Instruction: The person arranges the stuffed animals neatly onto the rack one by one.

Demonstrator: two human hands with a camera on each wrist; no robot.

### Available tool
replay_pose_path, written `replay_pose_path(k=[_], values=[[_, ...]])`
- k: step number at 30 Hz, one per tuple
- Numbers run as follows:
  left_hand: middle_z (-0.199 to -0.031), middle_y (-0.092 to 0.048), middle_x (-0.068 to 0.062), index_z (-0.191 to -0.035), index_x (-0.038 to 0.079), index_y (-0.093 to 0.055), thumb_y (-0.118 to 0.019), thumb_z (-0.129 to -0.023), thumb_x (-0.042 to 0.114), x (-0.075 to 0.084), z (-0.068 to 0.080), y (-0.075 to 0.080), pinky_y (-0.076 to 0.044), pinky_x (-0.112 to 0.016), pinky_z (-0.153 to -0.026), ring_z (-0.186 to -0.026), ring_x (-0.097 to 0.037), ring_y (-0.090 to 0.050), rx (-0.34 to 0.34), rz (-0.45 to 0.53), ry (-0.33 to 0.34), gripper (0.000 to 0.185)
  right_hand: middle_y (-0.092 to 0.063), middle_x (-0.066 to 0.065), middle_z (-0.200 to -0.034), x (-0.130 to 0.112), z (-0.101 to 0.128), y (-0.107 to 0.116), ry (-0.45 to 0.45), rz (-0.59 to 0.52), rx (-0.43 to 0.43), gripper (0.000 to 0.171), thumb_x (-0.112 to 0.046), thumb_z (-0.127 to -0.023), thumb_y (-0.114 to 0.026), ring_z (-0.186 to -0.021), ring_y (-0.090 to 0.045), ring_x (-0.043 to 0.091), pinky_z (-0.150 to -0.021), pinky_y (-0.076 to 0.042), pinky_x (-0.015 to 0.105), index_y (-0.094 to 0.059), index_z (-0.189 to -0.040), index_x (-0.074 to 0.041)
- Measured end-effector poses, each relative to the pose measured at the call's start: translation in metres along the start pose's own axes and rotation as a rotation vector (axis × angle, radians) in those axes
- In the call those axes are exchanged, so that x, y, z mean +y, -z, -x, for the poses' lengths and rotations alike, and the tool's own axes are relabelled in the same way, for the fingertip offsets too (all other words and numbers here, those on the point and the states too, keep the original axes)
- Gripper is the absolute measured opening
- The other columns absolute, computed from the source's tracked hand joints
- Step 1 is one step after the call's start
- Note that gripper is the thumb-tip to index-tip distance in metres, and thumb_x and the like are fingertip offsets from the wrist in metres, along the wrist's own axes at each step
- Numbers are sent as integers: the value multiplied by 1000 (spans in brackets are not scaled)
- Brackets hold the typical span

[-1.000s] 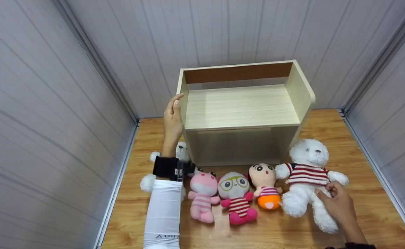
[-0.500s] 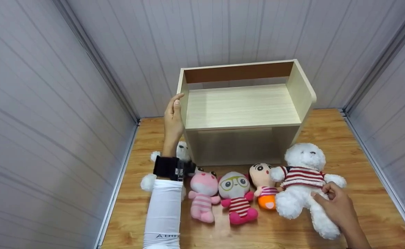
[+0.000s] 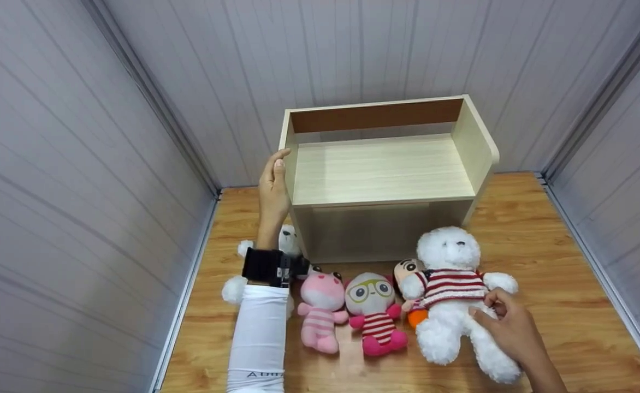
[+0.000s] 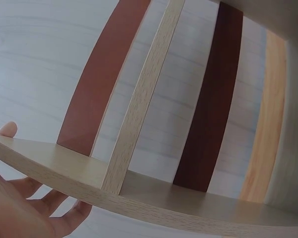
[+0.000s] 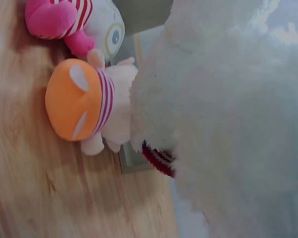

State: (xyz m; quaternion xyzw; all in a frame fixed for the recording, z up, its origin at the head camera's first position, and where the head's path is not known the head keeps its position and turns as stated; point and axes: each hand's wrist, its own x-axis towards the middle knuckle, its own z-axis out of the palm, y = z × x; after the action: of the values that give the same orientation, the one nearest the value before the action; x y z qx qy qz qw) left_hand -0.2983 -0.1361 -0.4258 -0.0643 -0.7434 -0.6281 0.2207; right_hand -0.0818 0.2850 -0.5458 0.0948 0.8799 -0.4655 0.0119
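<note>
head view: the white teddy bear (image 3: 454, 295) in a red-striped sweater is gripped at its lower body by the right hand (image 3: 508, 326), fingers curled into the fur. the bear lies in front of the wooden shelf unit (image 3: 381, 173), partly over the orange-bottomed doll (image 3: 410, 273). the left hand (image 3: 274, 188) is laid flat, fingers straight, against the unit's left side panel. the glasses doll (image 3: 373, 311) and pink plush (image 3: 320, 307) lie left of the bear.

left wrist view: straight fingers (image 4: 35, 210) are seen under the panel edge (image 4: 139, 196).

right wrist view: white fur (image 5: 228, 114) fills the frame; the hand itself is not shown.
</note>
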Motion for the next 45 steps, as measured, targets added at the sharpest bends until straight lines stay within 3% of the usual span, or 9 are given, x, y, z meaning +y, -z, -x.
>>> replay_pose_path(k=[5,15,20,32,45], values=[[-151,-55,-10,-139,8,-60,-36,-112,25,2,0,-1,-32,-43,-122,-146,-25,-44,-4,-12,6,40,-46,-6,-68,-5,-2,-9,50,-37,5,29,-19,-89,-80,-65,-50,3,-59,-41,23,-54,-95,-6],[-151,-54,-10,-140,8,-60,-35,-113,26,3,0,-3,-34,-45,-121,-146,-25,-44,-10,-10,4,40,-58,-2,-73,-8,-7,-31,85,-101,31,30,-17,-88,-81,-65,-54,4,-63,-43,23,-53,-95,-7],[-153,-53,-9,-140,9,-60,-36,-113,26,3,2,-3,-33,-45,-122,-147,-25,-42,-9,-3,13,40,-57,0,-79,-9,-9,-35,112,-106,47,29,-14,-88,-81,-68,-55,3,-63,-44,22,-53,-94,-6],[-152,-55,-9,-139,8,-60,-35,-113,26,3,2,-6,-34,-44,-122,-147,-24,-43,-5,-4,8,40,-53,0,-76,-11,-12,-35,128,-141,58,29,-11,-88,-80,-66,-53,4,-63,-43,22,-53,-94,-4],[-151,-55,-10,-140,6,-59,-35,-113,26,3,2,-5,-34,-44,-121,-146,-24,-44,-9,0,3,41,-50,2,-81,-14,-18,-37,120,-108,62,29,-14,-89,-80,-68,-49,6,-65,-41,23,-53,-95,-5]])
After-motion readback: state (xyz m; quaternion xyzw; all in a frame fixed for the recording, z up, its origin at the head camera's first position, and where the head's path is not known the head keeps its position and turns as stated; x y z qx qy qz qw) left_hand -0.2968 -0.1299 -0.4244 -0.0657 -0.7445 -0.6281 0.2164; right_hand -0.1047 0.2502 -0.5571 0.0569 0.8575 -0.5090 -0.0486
